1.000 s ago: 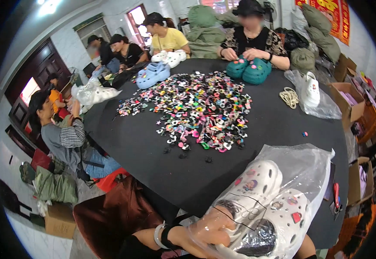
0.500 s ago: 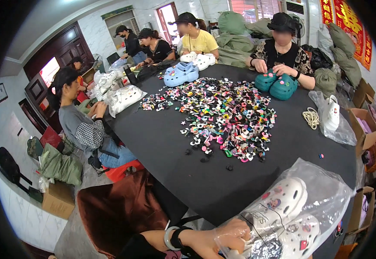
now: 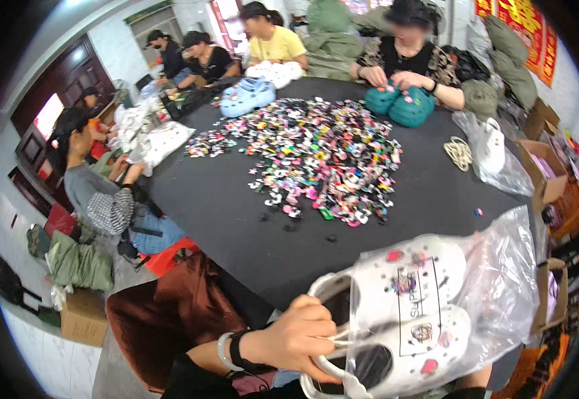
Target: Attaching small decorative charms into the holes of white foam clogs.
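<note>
A pair of white clogs [image 3: 449, 266] with colourful charms lies partly inside a clear plastic bag [image 3: 502, 279] at the near right. Their heel ends stick out of the bag's mouth on the left. My left hand [image 3: 296, 336], with a pale bangle and a black band at the wrist, is closed at the heels, around a pale cord [image 3: 339, 338] between the two clogs. Of my right arm only a bit of wrist [image 3: 477, 378] shows below the bag; the bag and clogs hide the hand and its fingers.
A big heap of small shoe charms [image 3: 323, 156] covers the middle of the black table [image 3: 216, 199]. Across it, a person handles teal clogs [image 3: 409, 106]. Blue clogs [image 3: 246, 96], a coil of cord [image 3: 459, 154] and another bagged white clog [image 3: 489, 149] lie around. More people sit at left.
The clogs and bag have turned and come left, and the heels now show outside the bag. My left hand has moved left and up with them. The whole view has shifted somewhat.
</note>
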A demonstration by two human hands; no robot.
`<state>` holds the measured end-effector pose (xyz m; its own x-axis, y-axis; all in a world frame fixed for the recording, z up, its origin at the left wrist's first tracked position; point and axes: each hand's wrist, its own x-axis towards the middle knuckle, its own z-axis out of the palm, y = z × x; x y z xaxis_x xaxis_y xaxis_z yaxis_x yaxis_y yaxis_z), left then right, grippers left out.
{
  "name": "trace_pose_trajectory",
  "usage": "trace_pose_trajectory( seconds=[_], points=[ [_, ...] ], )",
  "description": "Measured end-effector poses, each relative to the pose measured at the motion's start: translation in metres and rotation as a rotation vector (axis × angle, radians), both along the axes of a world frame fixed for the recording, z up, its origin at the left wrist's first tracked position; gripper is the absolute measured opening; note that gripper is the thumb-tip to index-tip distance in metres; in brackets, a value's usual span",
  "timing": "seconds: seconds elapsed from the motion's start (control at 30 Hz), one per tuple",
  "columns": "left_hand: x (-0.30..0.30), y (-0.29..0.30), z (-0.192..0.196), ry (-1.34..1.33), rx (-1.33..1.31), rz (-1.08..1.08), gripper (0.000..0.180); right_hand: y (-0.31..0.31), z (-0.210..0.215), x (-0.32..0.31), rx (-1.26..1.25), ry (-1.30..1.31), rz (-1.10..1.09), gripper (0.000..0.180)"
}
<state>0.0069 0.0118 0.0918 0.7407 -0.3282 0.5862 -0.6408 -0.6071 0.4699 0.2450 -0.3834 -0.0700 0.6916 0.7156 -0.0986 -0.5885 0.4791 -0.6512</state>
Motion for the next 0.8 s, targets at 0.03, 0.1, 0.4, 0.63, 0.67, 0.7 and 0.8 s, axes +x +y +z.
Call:
trace_pose_trajectory(
  seconds=[0.03, 0.1, 0.4, 0.63, 0.67, 0.7, 0.8],
  points=[
    [0.002, 0.005, -0.003, -0.021, 0.065, 0.013, 0.044, 0.015, 0.019, 0.016, -0.011, 0.014, -0.013, 0.077],
    [0.012, 0.018, -0.016, -0.119, 0.16, 0.035, 0.041, 0.011, 0.031, 0.012, -0.051, 0.029, -0.044, 0.078],
    [0.044, 0.026, -0.07, -0.256, 0.178, 0.147, 0.04, 0.044, 0.08, 0.011, -0.18, 0.095, -0.126, 0.08],
    [0.039, 0.026, -0.064, -0.247, 0.185, 0.207, 0.042, 0.041, 0.098, 0.011, -0.744, -0.592, 0.054, 0.041],
    [0.037, 0.028, -0.064, -0.244, 0.181, 0.203, 0.042, 0.045, 0.098, 0.011, -0.74, -0.503, 0.046, 0.023],
    [0.035, 0.028, -0.061, -0.257, 0.163, 0.195, 0.043, 0.041, 0.096, 0.019, -0.744, -0.495, 0.031, 0.023],
    [0.029, 0.03, -0.055, -0.232, 0.074, 0.154, 0.049, 0.02, 0.096, 0.051, -0.794, -0.553, -0.256, 0.018]
  ],
)
